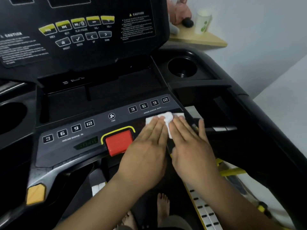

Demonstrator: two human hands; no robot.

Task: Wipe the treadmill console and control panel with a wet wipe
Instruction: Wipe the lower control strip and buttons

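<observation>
1. Looking down through the head view, I see the wipe [167, 117] lying on the right part of the control panel [99, 130], just below the speed buttons [148, 104] and to the right of the red button [118, 142].
2. My left hand [146, 145] lies flat on the wipe's left part, fingers straight and together, grasping nothing.
3. My right hand [191, 143] lies flat on its right part, also ungrasping, with 1 finger splayed toward the panel's right edge.
4. I judge that the 2 flat palms are there to spread pressure over a wide patch of cloth. The wipe is bunched up in the gap between the hands.
5. The upright console [83, 30] with its yellow keys stands above, and neither hand touches it. By my reckoning that face and the panel's left half are yet to be wiped.
6. The left hand's edge sits just beside the red button, and the speed buttons are near the fingertips. I'd keep the pressure light there, since bare feet [163, 206] show on the belt below.
7. The cup holder [181, 67] is well apart, and a paper cup [203, 22] stands on a shelf [207, 41] beyond.
</observation>
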